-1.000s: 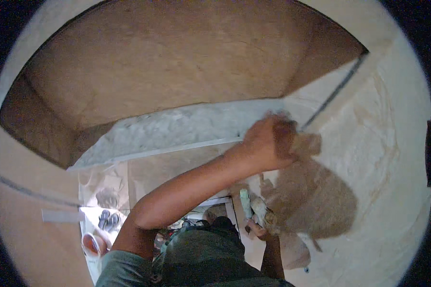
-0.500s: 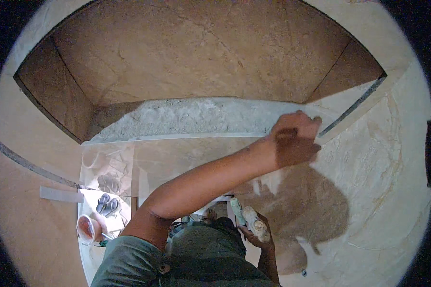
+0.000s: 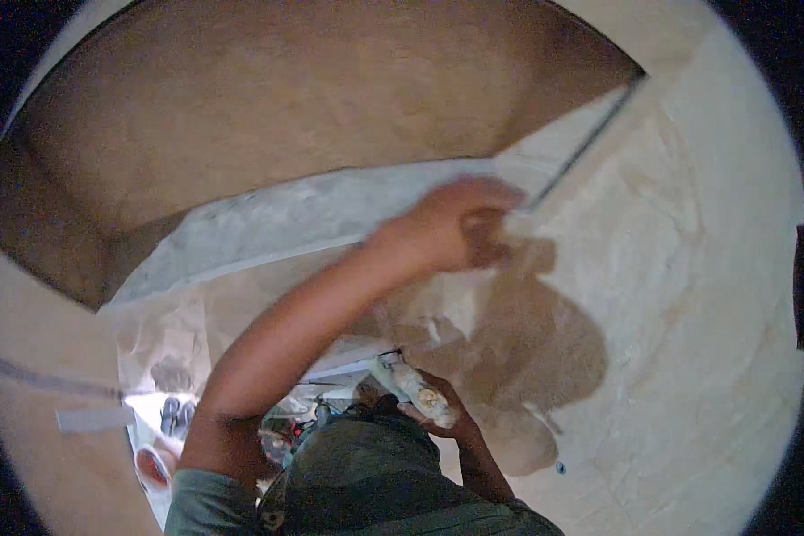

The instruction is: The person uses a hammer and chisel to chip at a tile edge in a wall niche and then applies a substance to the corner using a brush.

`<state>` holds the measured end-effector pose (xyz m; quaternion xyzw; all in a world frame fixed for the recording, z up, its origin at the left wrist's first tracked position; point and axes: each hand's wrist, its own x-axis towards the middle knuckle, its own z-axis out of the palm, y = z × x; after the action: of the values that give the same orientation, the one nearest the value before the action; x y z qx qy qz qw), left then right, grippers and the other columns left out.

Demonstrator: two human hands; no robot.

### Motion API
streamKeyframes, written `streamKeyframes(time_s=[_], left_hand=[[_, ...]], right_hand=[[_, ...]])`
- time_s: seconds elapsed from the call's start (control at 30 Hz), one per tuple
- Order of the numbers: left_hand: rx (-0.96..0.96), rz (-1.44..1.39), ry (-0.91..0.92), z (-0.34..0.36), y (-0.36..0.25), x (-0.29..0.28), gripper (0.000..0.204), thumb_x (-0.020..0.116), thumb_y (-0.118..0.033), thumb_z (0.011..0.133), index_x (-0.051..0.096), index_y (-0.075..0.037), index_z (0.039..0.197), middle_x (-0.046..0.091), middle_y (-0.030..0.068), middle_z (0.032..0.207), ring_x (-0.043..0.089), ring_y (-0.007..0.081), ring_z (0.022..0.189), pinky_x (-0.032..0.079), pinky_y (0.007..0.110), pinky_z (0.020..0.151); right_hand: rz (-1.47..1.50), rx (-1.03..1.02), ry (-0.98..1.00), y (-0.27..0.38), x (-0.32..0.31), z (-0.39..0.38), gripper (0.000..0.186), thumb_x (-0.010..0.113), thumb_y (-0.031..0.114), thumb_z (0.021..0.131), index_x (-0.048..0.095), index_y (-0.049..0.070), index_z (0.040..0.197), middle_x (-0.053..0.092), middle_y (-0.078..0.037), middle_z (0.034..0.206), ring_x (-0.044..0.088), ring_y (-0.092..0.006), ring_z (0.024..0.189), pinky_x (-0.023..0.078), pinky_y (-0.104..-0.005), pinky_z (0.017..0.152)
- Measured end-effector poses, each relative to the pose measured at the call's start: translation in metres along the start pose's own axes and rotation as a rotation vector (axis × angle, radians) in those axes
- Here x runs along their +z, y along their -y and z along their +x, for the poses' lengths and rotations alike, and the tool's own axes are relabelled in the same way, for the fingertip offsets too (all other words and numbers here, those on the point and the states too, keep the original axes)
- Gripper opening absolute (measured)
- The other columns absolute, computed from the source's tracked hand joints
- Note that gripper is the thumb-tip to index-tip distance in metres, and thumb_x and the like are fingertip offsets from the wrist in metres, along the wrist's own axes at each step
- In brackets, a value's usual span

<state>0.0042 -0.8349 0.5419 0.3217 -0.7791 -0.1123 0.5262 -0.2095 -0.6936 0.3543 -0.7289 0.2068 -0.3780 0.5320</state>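
Note:
My left arm reaches across the view; my left hand (image 3: 456, 228), blurred, has its fingers curled beside the lower end of a dark joint strip (image 3: 581, 143) in the pale marbled surface (image 3: 670, 268); what it grips, if anything, is hidden. Lower down, by my torso, my right hand (image 3: 456, 415) holds a whitish, mottled tubular bundle (image 3: 429, 393) with a pale green part. A rough grey ledge (image 3: 241, 214) lies beyond my left arm, along the edge of a brown tiled recess (image 3: 330, 98).
At lower left are a bucket (image 3: 154, 466) and dark sandals (image 3: 174, 415) on a brightly lit patch. A short pale strip (image 3: 89, 420) lies on the beige surface (image 3: 54, 464) beside them. A small dark fitting (image 3: 560, 467) sits at lower right.
The view has shifted and blurred since half a second ago. My left hand stays near the lower end of the joint strip, its fingers shifting; my right hand still holds the bundle.

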Motion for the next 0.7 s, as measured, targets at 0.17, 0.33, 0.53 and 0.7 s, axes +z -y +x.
streamKeyframes(time_s=[0.17, 0.33, 0.53, 0.7], left_hand=[[-0.162, 0.497, 0.334, -0.011, -0.05, -0.005, 0.031, 0.065, -0.023, 0.078, 0.063, -0.004, 0.102, 0.065, 0.0168, 0.098, 0.064, 0.0349, 0.094, 0.054, 0.042, 0.08], [-0.276, 0.664, 0.092, -0.072, -0.113, -0.062, 0.019, 0.064, -0.023, 0.079, 0.063, -0.008, 0.091, 0.066, 0.0128, 0.09, 0.066, 0.0306, 0.085, 0.055, 0.043, 0.068], [-0.21, 0.52, -0.663, -0.226, -0.152, -0.04, 0.017, 0.069, -0.017, 0.081, 0.066, -0.01, 0.096, 0.067, 0.0092, 0.091, 0.065, 0.028, 0.082, 0.054, 0.035, 0.07], [-1.129, 0.446, -1.069, -0.377, -0.157, 0.022, 0.016, 0.067, -0.011, 0.086, 0.069, -0.003, 0.099, 0.07, 0.0128, 0.1, 0.067, 0.0261, 0.089, 0.053, 0.035, 0.08]], right_hand=[[-0.378, 0.306, 0.193, -0.028, -0.012, -0.025, 0.054, 0.079, 0.025, 0.077, 0.059, 0.001, 0.121, 0.063, -0.016, 0.117, 0.061, -0.0259, 0.11, 0.046, -0.0379, 0.095], [-0.508, 0.319, 0.359, -0.041, -0.012, -0.012, 0.054, 0.078, 0.028, 0.078, 0.059, 0.001, 0.121, 0.063, -0.017, 0.118, 0.06, -0.0267, 0.111, 0.046, -0.0383, 0.095], [-0.675, 0.272, 0.645, -0.071, -0.011, 0.016, 0.054, 0.077, 0.03, 0.08, 0.059, 0.002, 0.122, 0.063, -0.017, 0.119, 0.06, -0.0277, 0.112, 0.046, -0.0388, 0.096], [-0.756, 0.205, 0.912, -0.107, 0.019, 0.055, 0.055, 0.075, 0.033, 0.081, 0.059, 0.002, 0.123, 0.063, -0.018, 0.12, 0.059, -0.0285, 0.113, 0.046, -0.0393, 0.096]])
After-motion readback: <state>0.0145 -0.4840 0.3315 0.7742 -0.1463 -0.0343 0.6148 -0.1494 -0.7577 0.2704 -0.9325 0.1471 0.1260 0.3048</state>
